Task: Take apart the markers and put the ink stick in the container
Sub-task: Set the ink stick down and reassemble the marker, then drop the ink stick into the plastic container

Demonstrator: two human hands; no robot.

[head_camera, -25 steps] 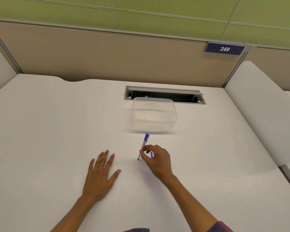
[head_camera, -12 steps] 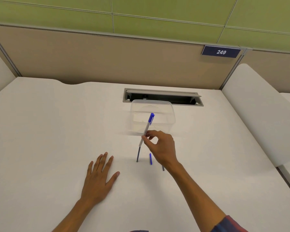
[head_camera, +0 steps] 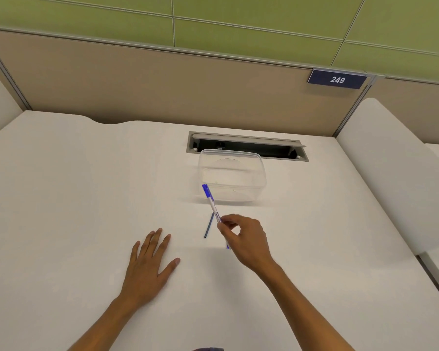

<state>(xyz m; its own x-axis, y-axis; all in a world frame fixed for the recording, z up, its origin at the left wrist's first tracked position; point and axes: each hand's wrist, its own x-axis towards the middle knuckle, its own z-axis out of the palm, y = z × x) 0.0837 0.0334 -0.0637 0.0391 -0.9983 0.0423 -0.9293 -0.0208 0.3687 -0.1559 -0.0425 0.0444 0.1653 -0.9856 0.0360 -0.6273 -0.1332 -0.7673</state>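
Observation:
My right hand [head_camera: 243, 238] pinches a marker [head_camera: 211, 202] with a white barrel and blue cap; it is held above the desk, cap end tilted up and to the left, near the front of a clear plastic container [head_camera: 232, 174]. A thin dark ink stick [head_camera: 208, 225] lies on the white desk just left of that hand. A small blue piece [head_camera: 227, 246] peeks out under the hand. My left hand [head_camera: 151, 262] rests flat on the desk, fingers spread, holding nothing.
An open cable slot [head_camera: 247, 146] is set in the desk [head_camera: 61, 198] right behind the container. Beige partition walls close off the back, and rounded white dividers stand at the left and right sides.
My right hand lifted the marker off the desk, then tipped its cap end from the right over to the left. The ink stick stayed on the desk. The left hand has not moved.

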